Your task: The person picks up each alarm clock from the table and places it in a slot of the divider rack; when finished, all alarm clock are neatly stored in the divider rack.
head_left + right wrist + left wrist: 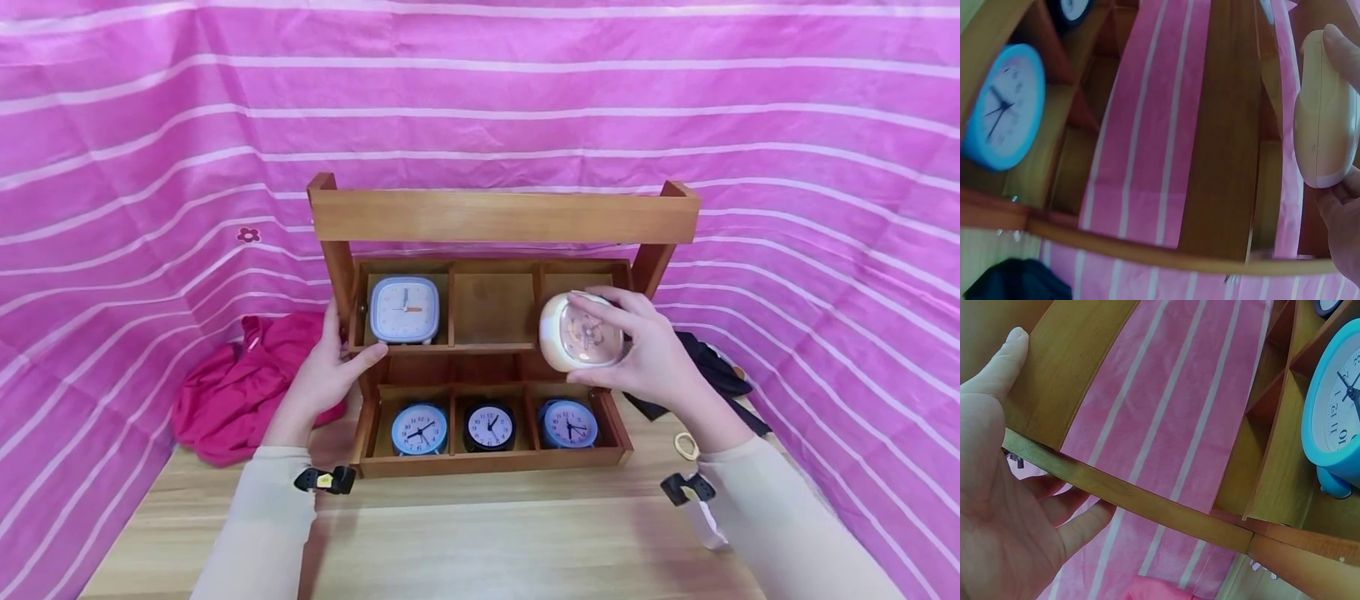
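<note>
My right hand (pixel 652 346) grips a rounded cream alarm clock (pixel 588 333) by its top and bottom, in front of the upper right compartment. Seen edge-on in the right wrist view, the cream clock (pixel 1322 119) sits between thumb and fingers. My left hand (pixel 322 371) holds the left side of a two-tier wooden shelf (pixel 502 218), thumb at the front edge, fingers around the side board (pixel 1147 497). In the upper left compartment stands a square lavender-blue clock (pixel 405 310). Below are a blue clock (pixel 419 429), a black clock (pixel 489 427) and another blue clock (pixel 569 423).
A crumpled magenta cloth (pixel 247 383) lies left of the shelf. Dark fabric (pixel 705 371) and a small cream ring (pixel 686 446) are on the right. Pink striped cloth (pixel 480 92) hangs behind and at both sides. The wooden tabletop (pixel 480 542) extends in front.
</note>
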{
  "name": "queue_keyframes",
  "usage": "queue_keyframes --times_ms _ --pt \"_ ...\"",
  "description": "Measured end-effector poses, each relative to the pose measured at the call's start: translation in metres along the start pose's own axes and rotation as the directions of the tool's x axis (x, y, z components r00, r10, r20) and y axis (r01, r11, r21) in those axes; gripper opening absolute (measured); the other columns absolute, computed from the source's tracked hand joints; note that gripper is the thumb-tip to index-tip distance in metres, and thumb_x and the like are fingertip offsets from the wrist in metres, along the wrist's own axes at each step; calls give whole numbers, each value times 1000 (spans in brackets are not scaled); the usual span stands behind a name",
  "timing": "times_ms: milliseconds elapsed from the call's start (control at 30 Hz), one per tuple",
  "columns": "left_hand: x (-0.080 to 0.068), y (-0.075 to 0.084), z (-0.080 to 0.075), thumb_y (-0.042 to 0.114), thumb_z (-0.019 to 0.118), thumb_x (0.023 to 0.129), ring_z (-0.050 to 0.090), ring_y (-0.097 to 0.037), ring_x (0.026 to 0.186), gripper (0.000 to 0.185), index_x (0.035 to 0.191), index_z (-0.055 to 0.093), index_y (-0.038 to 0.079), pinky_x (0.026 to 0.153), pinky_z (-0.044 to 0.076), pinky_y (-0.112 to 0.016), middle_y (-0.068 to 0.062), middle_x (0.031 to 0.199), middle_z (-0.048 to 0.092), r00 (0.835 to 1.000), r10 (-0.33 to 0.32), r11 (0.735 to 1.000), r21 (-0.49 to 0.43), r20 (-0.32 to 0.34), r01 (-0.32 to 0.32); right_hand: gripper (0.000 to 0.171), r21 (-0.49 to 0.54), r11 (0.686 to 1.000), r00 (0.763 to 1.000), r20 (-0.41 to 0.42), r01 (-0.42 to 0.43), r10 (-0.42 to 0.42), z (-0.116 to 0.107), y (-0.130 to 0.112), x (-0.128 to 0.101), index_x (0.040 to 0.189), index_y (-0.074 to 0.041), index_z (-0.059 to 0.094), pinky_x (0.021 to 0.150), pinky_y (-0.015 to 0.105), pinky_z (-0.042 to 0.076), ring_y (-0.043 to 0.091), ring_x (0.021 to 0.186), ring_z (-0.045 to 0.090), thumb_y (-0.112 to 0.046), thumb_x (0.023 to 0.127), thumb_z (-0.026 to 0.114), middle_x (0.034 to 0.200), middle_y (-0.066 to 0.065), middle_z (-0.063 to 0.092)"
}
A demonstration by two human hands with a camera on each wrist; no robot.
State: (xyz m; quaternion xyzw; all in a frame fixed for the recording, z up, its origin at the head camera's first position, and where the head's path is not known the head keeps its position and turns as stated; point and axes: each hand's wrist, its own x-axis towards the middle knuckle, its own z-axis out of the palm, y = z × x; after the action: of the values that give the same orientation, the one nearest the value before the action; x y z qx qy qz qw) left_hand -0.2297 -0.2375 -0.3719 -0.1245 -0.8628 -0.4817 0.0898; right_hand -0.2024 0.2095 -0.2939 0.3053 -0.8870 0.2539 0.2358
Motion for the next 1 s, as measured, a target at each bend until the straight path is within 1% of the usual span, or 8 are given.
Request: queue_keyframes --times_ms 100,267,433,600,633,733,833,1000 --pt "0 1 -1 44 72 97 35 -51 149 108 164 -13 45 113 33 -74 -19 171 22 1000 7 1000 -2 -4 -7 95 11 1000 1000 0 7 -7 6 -5 15 147 -30 63 101 64 49 32 132 50 -37 61 103 149 10 55" --pt "1 1 -2 42 73 97 34 -50 149 107 163 -12 48 113 34 -73 -17 171 21 1000 20 1000 -11 -13 -20 93 38 999 999 28 16 -17 17 -13 38 145 -28 65 106 63 45 32 136 46 -39 61 103 150 8 53" --pt "-1 1 -1 44 72 97 35 -51 148 110 164 -15 43 115 33 -72 -21 170 22 1000 -3 1000 8 -13 3 92 67 997 998 49 38 -42 27 -21 55 144 -25 66 109 59 44 31 139 44 -39 61 103 151 8 51" --pt "-1 -1 1 46 71 98 37 -52 146 109 165 -15 42 114 32 -73 -22 169 24 1000 -12 1000 21 -9 12 91 54 996 995 61 69 -73 39 -25 69 144 -24 66 112 55 43 30 140 44 -39 63 103 152 7 51" --pt "-1 -1 2 45 71 98 37 -52 146 109 164 -15 42 114 33 -73 -22 169 24 1000 -10 1000 22 -10 10 91 43 997 995 64 70 -73 43 -25 72 145 -25 65 113 55 41 30 140 44 -40 63 102 152 6 51" --pt "-1 -2 1 45 71 98 38 -53 146 109 165 -15 42 114 33 -73 -23 169 25 1000 -7 1000 21 -11 7 91 9 999 995 81 50 -51 52 -26 78 146 -30 64 113 60 31 30 143 42 -46 65 100 154 4 51" --pt "-1 -2 1 45 71 98 38 -53 146 109 165 -15 42 114 33 -73 -23 169 24 1000 -8 1000 17 -11 8 91 -18 1000 995 102 -2 3 61 -27 80 147 -36 62 106 65 24 30 145 40 -52 66 98 157 1 48" --pt "-1 -1 0 45 71 98 42 -53 143 108 164 -14 45 111 37 -72 -22 168 26 1000 3 1000 11 -9 -3 90 -13 997 988 133 -72 73 71 -26 80 148 -36 61 108 73 19 35 150 35 -53 67 97 162 3 44"
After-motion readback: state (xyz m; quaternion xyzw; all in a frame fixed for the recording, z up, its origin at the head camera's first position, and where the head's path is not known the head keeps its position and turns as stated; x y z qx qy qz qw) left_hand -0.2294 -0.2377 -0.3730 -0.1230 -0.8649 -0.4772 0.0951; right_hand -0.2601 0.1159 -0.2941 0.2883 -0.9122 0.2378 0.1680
